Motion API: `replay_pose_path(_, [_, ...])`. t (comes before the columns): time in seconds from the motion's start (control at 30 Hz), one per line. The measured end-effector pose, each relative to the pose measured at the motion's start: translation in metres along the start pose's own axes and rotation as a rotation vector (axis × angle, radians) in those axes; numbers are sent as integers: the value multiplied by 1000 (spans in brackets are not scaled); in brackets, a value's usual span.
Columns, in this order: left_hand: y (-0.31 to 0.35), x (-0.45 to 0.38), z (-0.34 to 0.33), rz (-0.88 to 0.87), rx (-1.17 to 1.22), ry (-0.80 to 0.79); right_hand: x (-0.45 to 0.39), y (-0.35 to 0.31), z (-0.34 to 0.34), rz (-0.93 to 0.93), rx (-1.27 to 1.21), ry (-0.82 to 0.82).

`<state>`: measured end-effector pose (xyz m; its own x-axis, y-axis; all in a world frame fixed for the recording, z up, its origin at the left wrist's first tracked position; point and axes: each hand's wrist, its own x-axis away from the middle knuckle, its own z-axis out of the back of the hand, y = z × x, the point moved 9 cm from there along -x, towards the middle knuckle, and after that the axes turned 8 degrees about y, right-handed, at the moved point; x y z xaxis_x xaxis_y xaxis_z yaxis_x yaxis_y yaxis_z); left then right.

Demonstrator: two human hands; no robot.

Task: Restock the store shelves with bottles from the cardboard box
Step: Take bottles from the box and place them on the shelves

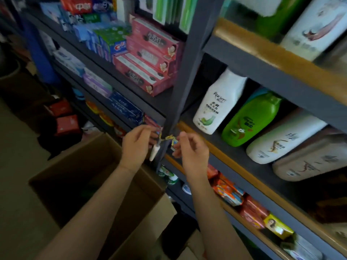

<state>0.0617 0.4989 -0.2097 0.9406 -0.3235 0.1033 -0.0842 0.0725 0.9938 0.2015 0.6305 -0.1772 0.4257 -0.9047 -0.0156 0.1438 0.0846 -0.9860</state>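
So the cardboard box (78,177) was parked open on the floor, low and left, right under the left hand (136,147), the nearer one. Contents couldn't be made out, too dark. That hand was pinched on a little cord with a white pendant (154,154) hanging. The right hand (191,150) was pinched on its small tag end. Five bottles (217,104) were counted on the shelf (234,158), up and right, tilted with caps toward the back.

Both hands meet at the dark shelf post (170,117), the left hand (136,145) and right hand (191,149) pinching a small tied string with tags (167,139), above the open cardboard box (62,177) at seven o'clock, with bottles (249,119) at three o'clock.
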Motion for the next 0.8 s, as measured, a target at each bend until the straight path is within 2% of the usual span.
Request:
replay_pose_path(0.1, [-73, -14, 83, 174, -180, 175, 19, 58, -68, -280, -8, -226])
replay_pose_path(0.2, [-132, -21, 163, 273, -392, 280, 48, 131, -136, -510, 51, -376])
replay_pose_path(0.3, [-172, -38, 227, 195, -697, 347, 87, 209, -197, -777, 83, -488])
replay_pose_path(0.37, [-187, -57, 253, 48, -949, 384, 110, 261, -233, -947, 95, -525])
replay_pose_path(0.43, [-210, -77, 260, -41, -1144, 342, 124, 309, -265, -1071, 98, -528])
replay_pose_path(0.5, [-239, -92, 262, -44, -1227, 276, 137, 354, -290, -1180, 70, -509])
replay_pose_path(0.6, [-261, -99, 263, -103, -1330, 304, 145, 415, -316, -1251, 55, -486])
replay_pose_path(0.8, [-266, -103, 263, -152, -1362, 420, 138, 512, -329, -1245, 368, -504])
